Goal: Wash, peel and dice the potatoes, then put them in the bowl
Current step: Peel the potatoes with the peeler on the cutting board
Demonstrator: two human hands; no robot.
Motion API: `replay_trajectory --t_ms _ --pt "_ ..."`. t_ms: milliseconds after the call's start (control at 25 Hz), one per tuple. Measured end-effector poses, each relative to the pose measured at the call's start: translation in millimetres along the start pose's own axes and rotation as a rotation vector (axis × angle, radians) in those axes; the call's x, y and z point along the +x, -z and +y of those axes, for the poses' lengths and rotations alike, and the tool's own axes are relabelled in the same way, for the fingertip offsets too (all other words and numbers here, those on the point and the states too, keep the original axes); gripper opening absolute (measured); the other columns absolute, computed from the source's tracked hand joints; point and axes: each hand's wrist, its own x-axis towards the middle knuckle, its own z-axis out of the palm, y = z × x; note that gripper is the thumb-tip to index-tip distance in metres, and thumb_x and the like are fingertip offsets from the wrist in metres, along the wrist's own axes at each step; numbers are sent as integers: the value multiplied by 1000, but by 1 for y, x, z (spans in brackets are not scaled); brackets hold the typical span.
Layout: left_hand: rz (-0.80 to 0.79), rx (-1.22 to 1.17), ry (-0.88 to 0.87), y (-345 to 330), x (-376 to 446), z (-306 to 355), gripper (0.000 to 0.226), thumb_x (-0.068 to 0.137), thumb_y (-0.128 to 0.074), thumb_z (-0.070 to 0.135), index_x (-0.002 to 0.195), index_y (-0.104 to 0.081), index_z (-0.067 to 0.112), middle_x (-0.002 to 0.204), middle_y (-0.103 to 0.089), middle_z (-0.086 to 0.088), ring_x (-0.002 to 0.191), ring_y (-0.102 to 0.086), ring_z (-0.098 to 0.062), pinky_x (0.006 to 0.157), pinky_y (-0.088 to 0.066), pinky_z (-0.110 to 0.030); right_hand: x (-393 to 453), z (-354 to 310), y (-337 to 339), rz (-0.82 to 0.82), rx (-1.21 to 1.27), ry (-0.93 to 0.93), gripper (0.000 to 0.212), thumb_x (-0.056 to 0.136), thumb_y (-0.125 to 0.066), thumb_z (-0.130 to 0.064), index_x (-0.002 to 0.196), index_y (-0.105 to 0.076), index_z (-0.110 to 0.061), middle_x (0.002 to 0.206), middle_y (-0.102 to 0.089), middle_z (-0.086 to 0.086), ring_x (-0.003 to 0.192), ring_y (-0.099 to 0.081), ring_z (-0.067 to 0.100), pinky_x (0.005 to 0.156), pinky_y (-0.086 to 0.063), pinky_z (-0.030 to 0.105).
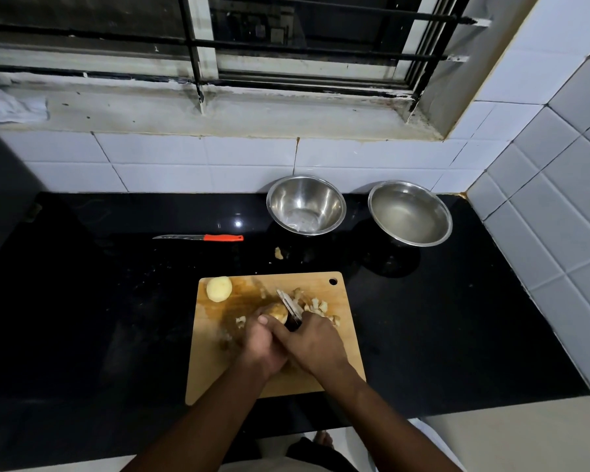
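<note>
Nearest, both forearms reach forward over the black desk [82, 318] onto the wooden board [338, 356].

The left hand [263, 345] has its fingers curled around a half-peeled potato [277, 312], thumb on top, holding it on the board near the middle. The right hand [312, 342] overlaps the left; its fingers are wrapped around the dark handle of a peeler [291, 306], whose serrated metal blade points up and away, lying against the far side of the held potato.

Just right of the hands, a loose heap of peels [317, 306] lies on the board, with a few more scraps [241, 321] to the left of the hands. At the board's far left corner sits a peeled potato [219, 288], pale yellow, apart from the hands. A round hole is cut in the board's far right corner.

Beyond the board, a small scrap [278, 253] lies on the desk. Further left, a knife [198, 237] with an orange handle lies flat, blade pointing left.

At the back, against the white tiled wall [184, 165], stand two steel bowls: the left bowl [306, 205] deeper, the right bowl [410, 213] wider and shallower, holding what looks like water. Above the tiles runs a window sill [218, 110] with dark bars.
</note>
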Motion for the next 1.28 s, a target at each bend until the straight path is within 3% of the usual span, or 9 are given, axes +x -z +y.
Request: replay_trajectory --t_ms 160,280,360,440,560,720,920,1120,1280 --pt "154 40 40 -1 2 2 51 100 -31 35 92 -64 -3 85 -66 -22 87 -62 -37 77 -49 -41 -10 -3 -10 110 -168 80 84 84 -28 -84 109 -60 -11 105 -68 12 104 -62 29 85 -48 36" --pt "237 130 15 -3 2 2 47 101 -30 29 79 -61 2 55 -64 -12 74 -59 -31 65 -48 -31 -14 -3 -17 111 -211 135 77 91 -21 -76 113 -59 -13 105 -68 11 103 -62 29 89 -47 38" --pt "253 202 -44 -7 -4 1 48 102 -28 23 65 -52 5 34 -50 -2 61 -48 -24 55 -44 -25 -15 -6 -18 97 -212 155 69 97 -20 -69 117 -58 -16 105 -68 10 101 -63 29 88 -47 38" --pt "253 186 -62 -8 -10 1 52 104 -29 22 58 -47 8 30 -44 1 60 -44 -23 56 -39 -26 -15 -8 -19 105 -206 183 63 99 -20 -65 115 -58 -17 103 -69 9 98 -65 29 83 -48 37" --pt "246 143 -50 -7 -2 2 59 103 -28 30 63 -61 1 44 -59 -12 73 -53 -32 64 -41 -32 -10 -7 -17 131 -158 198 65 95 -26 -71 113 -60 -18 98 -71 7 94 -66 27 78 -49 36" --pt "122 71 28 -18 -3 8 57 96 -46 53 104 -71 3 99 -74 -21 102 -64 -37 83 -48 -44 2 -2 -10 167 -59 62 84 77 -30 -90 105 -63 -18 97 -71 2 95 -66 22 78 -52 34" --pt "127 24 1 -23 2 7 52 100 -32 38 115 -65 1 120 -65 -23 113 -60 -40 108 -41 -51 10 -1 2 121 -93 33 92 71 -31 -95 106 -58 -15 101 -69 5 98 -64 23 79 -50 35" --pt "208 114 109 -25 4 10 52 99 -29 36 107 -66 0 103 -66 -19 97 -61 -37 74 -46 -41 7 -4 -4 151 -121 86 80 86 -29 -82 111 -58 -12 103 -69 9 100 -63 26 82 -49 36" --pt "151 228 29 -18 1 8 44 107 -18 34 117 -56 14 92 -58 -8 81 -56 -23 75 -44 -35 1 -9 -7 191 -169 160 62 97 -28 -67 109 -61 -16 96 -70 9 92 -66 28 74 -47 35"
